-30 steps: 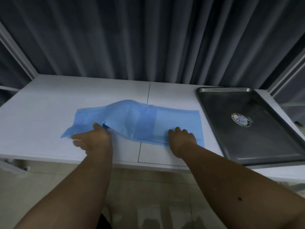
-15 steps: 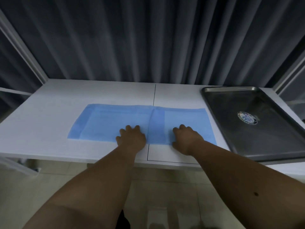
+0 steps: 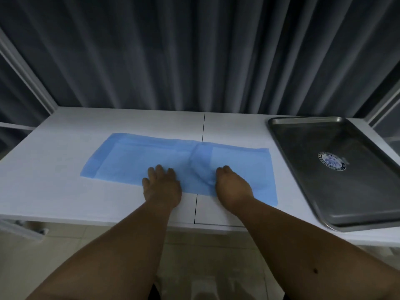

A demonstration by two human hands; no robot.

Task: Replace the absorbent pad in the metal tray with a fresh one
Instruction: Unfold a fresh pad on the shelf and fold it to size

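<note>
So the blue pad (image 3: 151, 161) is lying spread out on the white table (image 3: 65, 191), well left of the metal tray (image 3: 307, 191), which sits at the right end with nothing in it but a round sticker (image 3: 331, 161) on the bottom. Both hands are on the near edge of the pad: the left hand (image 3: 161, 187) is flat, fingers spread and pressing down, not clamped on anything, and the right hand (image 3: 232, 187) rests palm down with its fingers curled onto the sheet. I can't tell if it's actually pinching the material or just pushing on it. There's a raised ridge of bunched pad (image 3: 200, 163) between the two hands, running from the near edge toward the back. My guess is that's the trouble spot: if the hands slide toward each other the ridge gets taller and creases, and then the pad won't sit flat in the tray. It's thin floppy stuff too, so picking it up from one edge only would probably let it fold on itself. The near edge also sits fairly close to the front of the table, so a careless drag could pull it off
</note>
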